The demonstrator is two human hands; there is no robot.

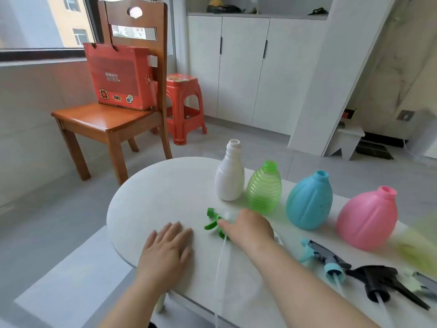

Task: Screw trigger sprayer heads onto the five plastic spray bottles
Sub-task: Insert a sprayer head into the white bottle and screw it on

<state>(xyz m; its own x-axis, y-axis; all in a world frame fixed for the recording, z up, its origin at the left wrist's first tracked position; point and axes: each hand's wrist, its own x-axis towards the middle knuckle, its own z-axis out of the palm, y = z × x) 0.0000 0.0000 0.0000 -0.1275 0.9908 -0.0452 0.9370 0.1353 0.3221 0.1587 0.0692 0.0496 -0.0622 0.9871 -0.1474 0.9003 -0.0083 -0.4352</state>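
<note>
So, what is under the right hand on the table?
The right hand covers a green trigger sprayer head; its trigger and clear dip tube stick out. The rest of its body is hidden.

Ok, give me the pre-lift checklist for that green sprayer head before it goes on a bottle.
1. Right hand on the green sprayer head: ok, though the grip is not clearly closed.
2. Left hand free: ok, flat on the table.
3. Green bottle upright, neck open: ok.
4. Dip tube clear of other things: ok.
5. Fifth bottle in view: cannot tell, blurred at the right edge.
</note>
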